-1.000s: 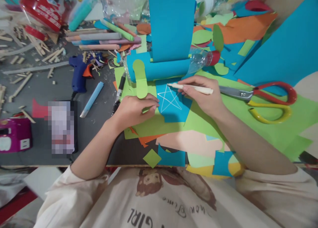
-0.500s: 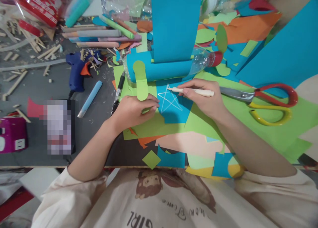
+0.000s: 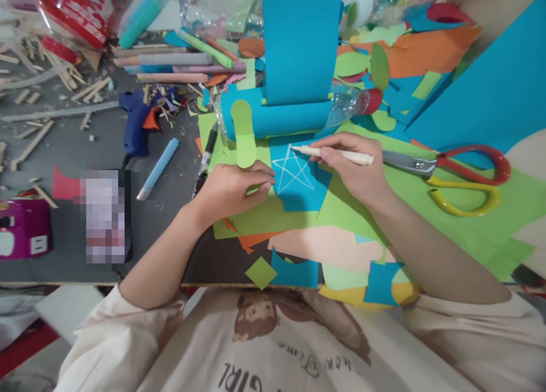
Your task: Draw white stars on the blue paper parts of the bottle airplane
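On a blue paper piece [image 3: 301,201] a white outlined star shows. My right hand [image 3: 356,161] is closed round a white marker [image 3: 336,153], its tip at the star's top point. My left hand [image 3: 239,190] rests at the left edge of the blue paper, fingers curled with thumb and forefinger apart, and nothing shows between them. Just beyond the hands lies a plastic bottle wrapped in blue paper [image 3: 294,119], with a red cap [image 3: 374,101], a green strip [image 3: 244,133] and an upright blue panel [image 3: 302,39].
Scissors [image 3: 420,164] lie right of my right hand on green paper [image 3: 464,238]. To the left are a blue glue gun [image 3: 135,122], a light blue marker [image 3: 157,169], a black pen [image 3: 207,156], a pixelated phone-like object [image 3: 105,218] and a purple box [image 3: 25,228].
The marker tip has shifted slightly right at the star's top, along with my right hand. The whole view has moved a little. My left hand stays in place on the paper.
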The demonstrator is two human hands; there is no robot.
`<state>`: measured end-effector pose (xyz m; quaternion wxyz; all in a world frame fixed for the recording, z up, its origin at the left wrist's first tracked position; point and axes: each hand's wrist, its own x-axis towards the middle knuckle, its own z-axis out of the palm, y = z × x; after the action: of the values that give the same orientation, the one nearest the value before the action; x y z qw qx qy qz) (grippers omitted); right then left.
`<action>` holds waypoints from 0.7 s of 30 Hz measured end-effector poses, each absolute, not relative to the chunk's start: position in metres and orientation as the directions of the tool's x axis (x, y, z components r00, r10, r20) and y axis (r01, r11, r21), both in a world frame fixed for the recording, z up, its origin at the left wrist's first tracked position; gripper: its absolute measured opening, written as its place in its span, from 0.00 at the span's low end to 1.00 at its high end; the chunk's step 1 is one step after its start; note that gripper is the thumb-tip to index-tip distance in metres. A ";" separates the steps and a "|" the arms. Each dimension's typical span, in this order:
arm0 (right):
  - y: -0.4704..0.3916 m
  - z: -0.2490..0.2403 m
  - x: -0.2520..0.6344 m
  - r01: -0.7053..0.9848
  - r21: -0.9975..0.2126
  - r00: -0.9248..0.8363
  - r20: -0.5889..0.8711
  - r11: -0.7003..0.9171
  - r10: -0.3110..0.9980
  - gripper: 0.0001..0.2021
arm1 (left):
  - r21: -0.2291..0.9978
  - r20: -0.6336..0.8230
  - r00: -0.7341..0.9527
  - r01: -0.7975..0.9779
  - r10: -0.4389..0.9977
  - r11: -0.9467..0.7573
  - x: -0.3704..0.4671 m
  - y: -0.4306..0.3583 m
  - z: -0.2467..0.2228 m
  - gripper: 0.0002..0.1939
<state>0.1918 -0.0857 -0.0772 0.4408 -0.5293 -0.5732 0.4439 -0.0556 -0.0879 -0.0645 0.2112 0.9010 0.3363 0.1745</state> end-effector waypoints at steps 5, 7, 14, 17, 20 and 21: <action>-0.086 -0.076 0.191 0.258 -0.965 -0.080 0.036 0.056 0.996 0.09 | 0.490 0.204 0.708 0.524 0.676 -0.697 -0.055 -0.088 -0.066 0.14; -0.086 -0.076 0.191 0.293 -0.954 -0.097 0.035 0.062 0.995 0.10 | 0.485 0.202 0.699 0.537 0.686 -0.690 -0.056 -0.089 -0.067 0.14; -0.086 -0.075 0.194 0.317 -0.945 -0.154 0.034 0.082 0.988 0.10 | 0.483 0.198 0.702 0.537 0.684 -0.691 -0.056 -0.088 -0.066 0.15; -0.086 -0.077 0.195 0.312 -0.947 -0.165 0.031 0.082 0.986 0.09 | 0.479 0.213 0.698 0.536 0.684 -0.695 -0.056 -0.089 -0.066 0.15; -0.086 -0.078 0.195 0.249 -0.967 -0.100 0.036 0.060 0.994 0.08 | 0.496 0.170 0.697 0.551 0.697 -0.671 -0.056 -0.089 -0.066 0.14; -0.086 -0.079 0.194 0.232 -0.971 -0.071 0.036 0.051 0.997 0.08 | 0.503 0.151 0.695 0.558 0.703 -0.660 -0.056 -0.088 -0.066 0.14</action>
<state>0.1942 -0.0855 -0.0788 0.4317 -0.5275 -0.5825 0.4427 -0.0561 -0.0884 -0.0663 0.2147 0.8952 0.3522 0.1687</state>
